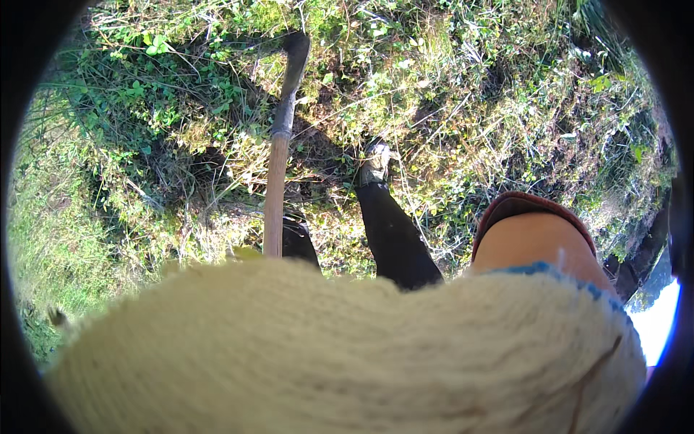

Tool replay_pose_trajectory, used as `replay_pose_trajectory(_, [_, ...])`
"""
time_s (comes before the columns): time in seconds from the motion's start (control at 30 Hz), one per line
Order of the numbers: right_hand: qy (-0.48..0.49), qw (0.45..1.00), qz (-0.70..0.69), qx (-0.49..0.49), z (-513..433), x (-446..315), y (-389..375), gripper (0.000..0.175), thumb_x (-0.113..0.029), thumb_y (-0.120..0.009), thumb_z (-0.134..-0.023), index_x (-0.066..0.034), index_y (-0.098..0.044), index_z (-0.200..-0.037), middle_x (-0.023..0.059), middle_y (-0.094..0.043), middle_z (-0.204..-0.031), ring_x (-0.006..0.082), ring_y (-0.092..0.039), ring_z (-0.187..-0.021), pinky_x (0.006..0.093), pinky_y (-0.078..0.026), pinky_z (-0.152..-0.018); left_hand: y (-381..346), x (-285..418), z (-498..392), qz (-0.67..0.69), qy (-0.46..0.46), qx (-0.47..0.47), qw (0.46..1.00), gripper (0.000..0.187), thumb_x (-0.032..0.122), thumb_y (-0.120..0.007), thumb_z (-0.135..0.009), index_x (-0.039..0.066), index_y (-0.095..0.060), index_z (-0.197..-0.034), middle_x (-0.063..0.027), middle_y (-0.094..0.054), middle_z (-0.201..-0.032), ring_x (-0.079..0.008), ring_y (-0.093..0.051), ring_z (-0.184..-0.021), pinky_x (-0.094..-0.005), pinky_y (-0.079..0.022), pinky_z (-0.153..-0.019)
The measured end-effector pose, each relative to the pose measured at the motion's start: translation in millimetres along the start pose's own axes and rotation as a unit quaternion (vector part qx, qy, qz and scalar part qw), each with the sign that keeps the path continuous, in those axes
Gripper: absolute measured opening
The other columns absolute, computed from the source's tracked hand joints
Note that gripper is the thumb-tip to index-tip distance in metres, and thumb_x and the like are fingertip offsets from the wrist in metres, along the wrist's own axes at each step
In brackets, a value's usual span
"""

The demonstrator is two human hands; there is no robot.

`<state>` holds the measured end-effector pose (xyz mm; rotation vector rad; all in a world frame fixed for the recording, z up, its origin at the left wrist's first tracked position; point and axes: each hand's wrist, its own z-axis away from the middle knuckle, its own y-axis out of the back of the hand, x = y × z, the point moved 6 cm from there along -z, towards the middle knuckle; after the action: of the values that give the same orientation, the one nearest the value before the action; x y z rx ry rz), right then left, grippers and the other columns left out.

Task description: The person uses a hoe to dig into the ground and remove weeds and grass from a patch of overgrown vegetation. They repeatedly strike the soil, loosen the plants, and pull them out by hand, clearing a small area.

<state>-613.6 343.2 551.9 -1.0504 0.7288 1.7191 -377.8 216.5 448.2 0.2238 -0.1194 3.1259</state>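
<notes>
My right hand (347, 347), in a pale yellow knitted glove with a blue-edged cuff, is very close to the camera and covers the lower part of the view. Its fingers cannot be made out. Bare forearm and a dark red sleeve edge (531, 198) show behind the cuff. Beyond the glove stands a long-handled bladed tool (275, 190), with a wooden shaft and a dark metal socket and hooked end pointing up the picture. The glove hides the shaft's lower end. My left hand is not in view; a small yellowish patch beside the shaft is too blurred to name.
My legs in dark trousers (396, 233) and one shoe (375, 163) stand on ground overgrown with grass (59, 217), leafy weeds (157, 46) and dry stems. The tool's shaft passes beside one leg. Bright light shows at the lower right rim.
</notes>
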Motion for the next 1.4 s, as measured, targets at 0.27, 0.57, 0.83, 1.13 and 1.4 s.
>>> replay_pose_trajectory(0.27, [-0.067, 0.991, -0.115, -0.025, 21.5, 21.2, -1.8, 0.041, -0.039, -0.065, -0.099, -0.0001, -0.065, -0.112, 0.0127, -0.068, -0.082, 0.029, -0.072, -0.077, 0.0444, -0.061, -0.067, 4.5, 1.1, 0.7, -0.044, -0.014, 0.02, 0.999, 0.088, 0.014, -0.073, -0.086, 0.0, -0.028, -0.16, -0.0147, -0.066, -0.112, -0.0192, -0.066, -0.099, -0.0342, -0.057, -0.085])
replay_pose_trajectory(0.57, [-0.209, 0.784, -0.562, 0.161, 81.1, 60.1, -24.9, 0.042, -0.038, -0.066, -0.101, 0.0014, -0.063, -0.114, 0.0096, -0.066, -0.08, 0.0254, -0.071, -0.076, 0.0431, -0.062, -0.068, 7.9, 16.0, 9.9, -0.063, 0.006, 0.011, 0.998, 0.09, 0.017, -0.073, -0.085, 0.001, -0.027, -0.161, -0.0137, -0.067, -0.11, -0.0198, -0.067, -0.096, -0.0351, -0.056, -0.087])
replay_pose_trajectory(0.83, [-0.227, 0.783, -0.341, 0.468, -57.3, 211.7, -27.7, 0.051, -0.041, -0.07, -0.098, 0.0054, -0.064, -0.119, 0.0124, -0.071, -0.093, 0.0205, -0.071, -0.082, 0.0345, -0.059, -0.076, 10.8, -4.4, 12.8, 0.062, -0.066, 0.018, 0.996, 0.101, 0.024, -0.081, -0.082, -0.006, -0.024, -0.16, -0.0105, -0.064, -0.111, -0.0146, -0.063, -0.094, -0.0311, -0.056, -0.086])
replay_pose_trajectory(1.13, [-0.064, 0.497, -0.803, 0.322, -186.8, 212.6, -95.6, 0.023, -0.02, -0.079, -0.092, -0.0069, -0.06, -0.096, 0.0051, -0.064, -0.079, 0.0209, -0.067, -0.073, 0.038, -0.057, -0.067, 8.1, -14.9, 27.8, -0.134, -0.132, 0.061, 0.98, 0.102, 0.036, -0.075, -0.083, 0.009, -0.021, -0.165, -0.0328, -0.064, -0.131, -0.0432, -0.064, -0.123, -0.0478, -0.051, -0.103])
replay_pose_trajectory(1.4, [-0.002, 0.398, -0.788, 0.47, -82.6, 204.2, -95.8, 0.023, -0.014, -0.078, -0.091, -0.0078, -0.057, -0.086, 0.0056, -0.06, -0.073, 0.0231, -0.064, -0.065, 0.0418, -0.056, -0.064, -26.6, 7.6, 16.4, -0.21, -0.152, -0.014, 0.966, 0.1, 0.029, -0.081, -0.082, 0.0, -0.028, -0.161, -0.0237, -0.062, -0.134, -0.0288, -0.064, -0.118, -0.038, -0.051, -0.101])
